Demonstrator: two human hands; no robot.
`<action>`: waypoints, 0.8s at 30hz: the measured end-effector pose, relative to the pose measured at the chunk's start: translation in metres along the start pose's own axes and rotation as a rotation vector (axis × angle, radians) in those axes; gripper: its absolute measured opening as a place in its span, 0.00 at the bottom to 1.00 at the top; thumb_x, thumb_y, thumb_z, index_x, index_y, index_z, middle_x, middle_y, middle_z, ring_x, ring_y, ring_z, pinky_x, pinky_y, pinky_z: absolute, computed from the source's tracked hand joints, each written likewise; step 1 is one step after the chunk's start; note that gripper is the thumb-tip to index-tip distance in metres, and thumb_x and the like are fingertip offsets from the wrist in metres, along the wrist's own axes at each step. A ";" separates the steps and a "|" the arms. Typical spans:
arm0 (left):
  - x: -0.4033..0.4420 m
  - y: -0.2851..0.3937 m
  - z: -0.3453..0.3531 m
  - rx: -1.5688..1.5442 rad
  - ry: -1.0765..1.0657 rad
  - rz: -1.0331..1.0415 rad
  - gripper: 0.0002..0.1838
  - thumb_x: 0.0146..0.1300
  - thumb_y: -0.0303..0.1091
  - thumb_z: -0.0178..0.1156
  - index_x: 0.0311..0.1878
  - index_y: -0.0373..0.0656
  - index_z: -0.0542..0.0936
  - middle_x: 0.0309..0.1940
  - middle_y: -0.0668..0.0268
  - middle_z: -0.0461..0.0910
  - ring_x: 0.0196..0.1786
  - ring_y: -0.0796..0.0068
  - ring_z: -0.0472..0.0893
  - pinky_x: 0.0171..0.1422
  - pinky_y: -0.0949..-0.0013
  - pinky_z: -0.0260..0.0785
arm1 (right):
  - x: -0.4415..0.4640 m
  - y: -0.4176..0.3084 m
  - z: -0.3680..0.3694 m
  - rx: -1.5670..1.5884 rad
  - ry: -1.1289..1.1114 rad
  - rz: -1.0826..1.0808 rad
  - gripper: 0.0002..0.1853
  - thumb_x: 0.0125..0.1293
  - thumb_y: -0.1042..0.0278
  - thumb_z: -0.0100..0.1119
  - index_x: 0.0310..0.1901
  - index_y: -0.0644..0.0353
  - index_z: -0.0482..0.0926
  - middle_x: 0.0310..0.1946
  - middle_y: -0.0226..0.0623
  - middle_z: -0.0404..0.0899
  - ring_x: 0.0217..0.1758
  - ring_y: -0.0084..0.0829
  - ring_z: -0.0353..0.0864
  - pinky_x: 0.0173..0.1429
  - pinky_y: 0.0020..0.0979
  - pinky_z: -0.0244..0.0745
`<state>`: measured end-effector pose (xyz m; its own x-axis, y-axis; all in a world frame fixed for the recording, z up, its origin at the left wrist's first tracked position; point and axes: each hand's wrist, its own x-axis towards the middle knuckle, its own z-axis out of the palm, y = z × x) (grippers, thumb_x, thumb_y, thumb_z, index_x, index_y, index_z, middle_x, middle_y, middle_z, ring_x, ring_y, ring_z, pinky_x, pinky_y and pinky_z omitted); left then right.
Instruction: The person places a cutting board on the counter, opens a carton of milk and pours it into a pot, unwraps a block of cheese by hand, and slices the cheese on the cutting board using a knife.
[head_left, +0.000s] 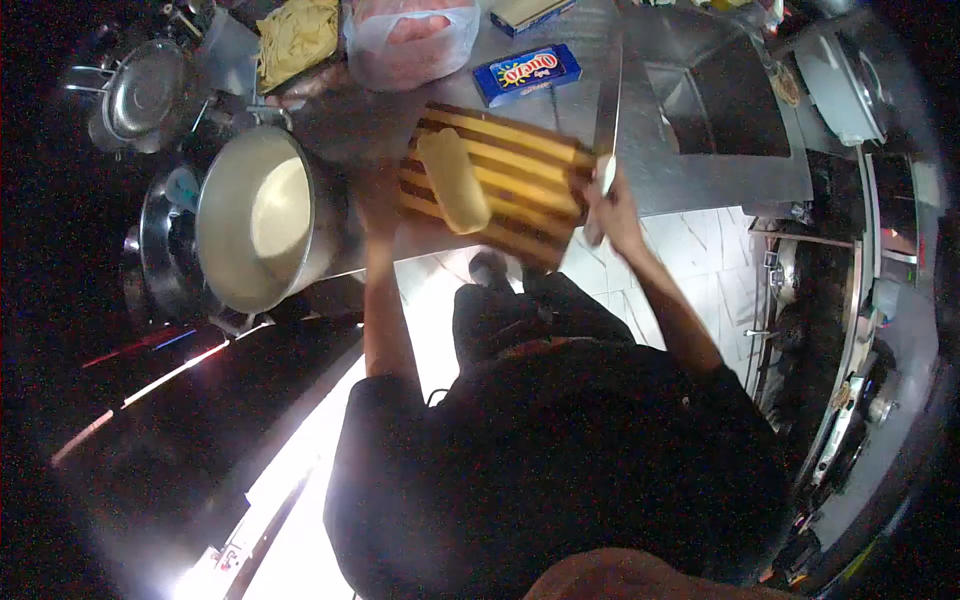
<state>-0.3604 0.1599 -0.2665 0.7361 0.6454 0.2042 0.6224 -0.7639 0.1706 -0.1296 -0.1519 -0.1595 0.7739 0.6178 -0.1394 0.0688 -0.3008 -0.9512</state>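
Observation:
A striped wooden cutting board [525, 180], smeared by motion, is at the counter's front edge. On it lies a pale yellow, rounded block [455, 185] that looks like cheese. My left hand [378, 208] is closed at the board's left edge, its fingers dark and blurred. My right hand [612, 208] is wrapped round the white handle of a long knife [609, 115], whose blade points away from me. That hand is also against the board's right side; whether its fingers grip the wood is hard to tell.
Left of the board stands a large metal pot [255, 220] with pale contents. Behind are a blue box [528, 75], a plastic bag with pinkish contents [412, 45] and a yellowish bundle [298, 42]. A sink [725, 100] lies to the right, a lidded pot [150, 90] far left.

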 end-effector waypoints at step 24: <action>-0.018 0.244 -0.077 -0.332 -0.054 -0.742 0.62 0.43 0.61 0.67 0.72 0.48 0.36 0.65 0.37 0.47 0.64 0.37 0.56 0.64 0.40 0.50 | 0.059 0.025 -0.050 -0.321 0.037 -0.125 0.17 0.61 0.70 0.54 0.49 0.66 0.65 0.38 0.46 0.78 0.42 0.36 0.79 0.45 0.33 0.72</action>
<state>-0.2420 -0.0383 -0.1538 0.1799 0.9764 -0.1192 0.8480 -0.0926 0.5219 -0.0508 -0.1594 -0.1780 0.7692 0.6389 -0.0119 0.3541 -0.4416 -0.8244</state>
